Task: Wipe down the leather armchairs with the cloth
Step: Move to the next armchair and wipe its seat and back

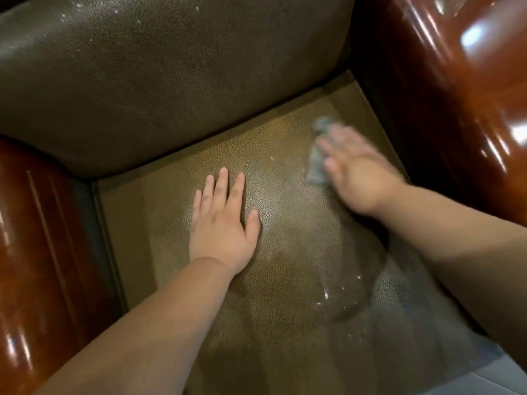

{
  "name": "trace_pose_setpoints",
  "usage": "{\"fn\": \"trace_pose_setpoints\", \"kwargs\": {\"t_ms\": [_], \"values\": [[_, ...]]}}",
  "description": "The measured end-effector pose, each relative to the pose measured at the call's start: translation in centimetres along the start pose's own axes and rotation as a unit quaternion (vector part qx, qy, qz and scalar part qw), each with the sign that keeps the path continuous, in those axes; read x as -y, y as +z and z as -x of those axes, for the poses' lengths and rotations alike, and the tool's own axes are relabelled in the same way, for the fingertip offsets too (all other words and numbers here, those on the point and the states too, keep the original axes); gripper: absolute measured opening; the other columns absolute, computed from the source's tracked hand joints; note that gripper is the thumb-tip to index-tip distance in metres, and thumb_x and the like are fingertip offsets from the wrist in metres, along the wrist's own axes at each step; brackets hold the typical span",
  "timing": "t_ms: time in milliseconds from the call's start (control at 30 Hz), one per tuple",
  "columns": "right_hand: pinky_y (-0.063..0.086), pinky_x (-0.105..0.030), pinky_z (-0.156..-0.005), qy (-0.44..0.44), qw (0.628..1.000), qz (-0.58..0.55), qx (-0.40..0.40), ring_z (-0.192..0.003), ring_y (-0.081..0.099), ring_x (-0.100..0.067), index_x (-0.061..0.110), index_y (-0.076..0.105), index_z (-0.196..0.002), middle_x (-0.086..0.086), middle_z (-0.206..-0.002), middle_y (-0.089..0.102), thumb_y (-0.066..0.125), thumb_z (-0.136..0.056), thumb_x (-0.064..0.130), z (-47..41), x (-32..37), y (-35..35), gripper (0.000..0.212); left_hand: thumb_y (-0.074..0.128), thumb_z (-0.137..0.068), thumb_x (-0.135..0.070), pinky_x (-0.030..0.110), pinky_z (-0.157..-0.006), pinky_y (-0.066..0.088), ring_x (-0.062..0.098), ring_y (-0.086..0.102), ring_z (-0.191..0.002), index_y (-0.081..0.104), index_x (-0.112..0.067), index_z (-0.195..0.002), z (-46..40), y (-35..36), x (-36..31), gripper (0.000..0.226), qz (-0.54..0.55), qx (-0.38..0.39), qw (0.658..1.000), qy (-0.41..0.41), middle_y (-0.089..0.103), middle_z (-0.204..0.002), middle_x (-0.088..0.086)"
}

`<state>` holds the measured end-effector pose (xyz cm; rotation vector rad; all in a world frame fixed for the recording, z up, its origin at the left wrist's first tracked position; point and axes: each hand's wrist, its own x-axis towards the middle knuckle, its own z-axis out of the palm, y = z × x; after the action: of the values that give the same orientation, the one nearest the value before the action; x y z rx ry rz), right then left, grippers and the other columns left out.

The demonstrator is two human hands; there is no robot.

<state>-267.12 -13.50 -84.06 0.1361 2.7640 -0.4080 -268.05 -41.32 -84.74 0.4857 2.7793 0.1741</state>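
1. Cloth [316,155], a small grey one, is lying on the seat cushion [285,266] of the leather armchair, toward the right rear corner, partly under the right hand [353,175].
2. Right hand is resting on the cloth with its fingers stretched out rather than curled round it; both hand and cloth are showing blurred, so how the grip is lying on the cloth beyond that cannot be told.
3. Left hand [222,223] is lying flat on the middle of the seat cushion, palm down, fingers straight and slightly spread, holding nothing.
4. Both bare forearms are reaching in from the lower edge of the view, the left from the bottom left, the right from the right side.
5. Seat cushion is showing a pebbled olive-brown leather, with a pale dusty sheen across its middle and right part and a few white specks near the front right.
6. Backrest [171,81], in a darker brown leather of the same grain, is rising behind the seat and carrying small white specks along its upper edge.
7. Glossy red-brown wooden armrests are standing on either side, the left armrest [37,238] beside the left forearm and the right armrest [456,95] just beside the cloth's corner of the seat, both catching bright reflections.
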Motion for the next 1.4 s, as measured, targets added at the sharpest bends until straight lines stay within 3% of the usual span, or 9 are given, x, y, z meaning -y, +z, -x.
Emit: {"fn": "trace_pose_setpoints", "kwargs": {"t_ms": [133,333,567,700,800,1000,1167,1267,1400], "values": [[0.006,-0.048,-0.129,0.173,0.983,-0.038,-0.050,-0.159,0.008,-0.040,0.014,0.026,-0.164,-0.020,-0.172,0.010,0.013,-0.098,0.054,3.8,1.5,1.7,0.079,0.028,-0.098,-0.059,0.046,-0.132,0.005,0.024,0.005,-0.163,0.023,-0.030,-0.167,0.2,0.5,-0.1,0.075,-0.001,-0.031,1.000,-0.006,0.012,-0.177,0.002],[0.017,-0.050,-0.129,-0.123,0.992,0.028,-0.010,-0.159,0.017,-0.031,0.021,0.039,-0.160,-0.009,-0.172,0.023,0.023,-0.105,0.060,12.0,6.6,4.9,0.069,0.032,-0.095,-0.058,0.047,-0.132,0.006,0.026,0.008,-0.162,0.029,-0.031,-0.166,0.3,0.7,0.3,0.075,0.025,-0.038,0.999,0.013,0.016,-0.176,0.002],[0.008,-0.047,-0.130,0.283,0.954,-0.075,-0.064,-0.160,0.007,-0.034,0.020,0.025,-0.165,-0.016,-0.173,0.009,0.004,-0.093,0.070,13.0,3.0,4.6,0.090,0.030,-0.095,-0.064,0.054,-0.131,0.000,0.026,0.002,-0.163,0.024,-0.041,-0.165,1.7,-0.2,0.8,0.074,-0.026,0.006,0.994,0.109,0.011,-0.176,-0.005],[0.012,-0.053,-0.129,0.062,0.997,-0.026,-0.044,-0.161,0.003,-0.032,0.023,0.032,-0.163,-0.011,-0.174,0.011,0.022,-0.102,0.066,19.5,13.5,8.3,0.076,0.030,-0.091,-0.065,0.055,-0.131,0.001,0.028,0.000,-0.163,0.022,-0.040,-0.166,3.1,-0.1,-0.1,0.079,-0.009,0.015,0.996,0.083,0.007,-0.177,-0.004],[0.025,-0.053,-0.126,-0.043,0.999,0.015,-0.020,-0.159,0.018,-0.033,0.023,0.041,-0.160,-0.009,-0.171,0.024,0.024,-0.105,0.063,20.2,9.5,8.0,0.070,0.033,-0.092,-0.066,0.056,-0.130,0.000,0.030,-0.001,-0.163,0.020,-0.039,-0.166,5.5,0.8,-0.5,0.080,-0.026,0.007,0.995,0.094,0.006,-0.177,-0.001],[0.003,-0.046,-0.130,0.308,0.942,-0.092,-0.098,-0.160,0.007,-0.037,0.021,0.024,-0.165,-0.016,-0.173,0.011,0.008,-0.100,0.062,16.2,2.5,6.2,0.079,0.038,-0.094,-0.061,0.057,-0.130,0.006,0.032,0.010,-0.161,0.030,-0.036,-0.164,5.5,2.3,-0.3,0.075,-0.025,-0.051,0.994,0.095,0.017,-0.175,0.001],[0.018,-0.055,-0.128,0.039,0.997,-0.024,-0.063,-0.160,0.009,-0.035,0.027,0.037,-0.161,-0.009,-0.173,0.016,0.033,-0.102,0.065,25.1,13.3,11.0,0.070,0.032,-0.096,-0.055,0.061,-0.129,0.008,0.035,0.012,-0.161,0.030,-0.033,-0.165,5.8,1.6,-0.6,0.072,-0.043,-0.027,0.990,0.132,0.018,-0.175,0.002],[0.020,-0.051,-0.128,-0.085,0.996,0.019,-0.029,-0.160,0.012,-0.029,0.031,0.037,-0.161,-0.003,-0.174,0.017,0.033,-0.104,0.064,26.2,7.6,10.8,0.066,0.033,-0.096,-0.050,0.062,-0.129,0.009,0.034,0.016,-0.160,0.036,-0.032,-0.163,5.8,1.3,-1.2,0.069,-0.038,-0.015,0.983,0.177,0.023,-0.174,0.003],[0.019,-0.051,-0.128,0.236,0.963,-0.047,-0.121,-0.157,0.020,-0.037,0.026,0.029,-0.163,-0.012,-0.172,0.019,0.014,-0.102,0.064,23.0,-1.2,8.2,0.073,0.037,-0.096,-0.053,0.059,-0.130,0.007,0.030,0.016,-0.160,0.036,-0.036,-0.161,6.0,1.9,-1.1,0.067,-0.036,-0.033,0.984,0.171,0.024,-0.173,0.000]]}}
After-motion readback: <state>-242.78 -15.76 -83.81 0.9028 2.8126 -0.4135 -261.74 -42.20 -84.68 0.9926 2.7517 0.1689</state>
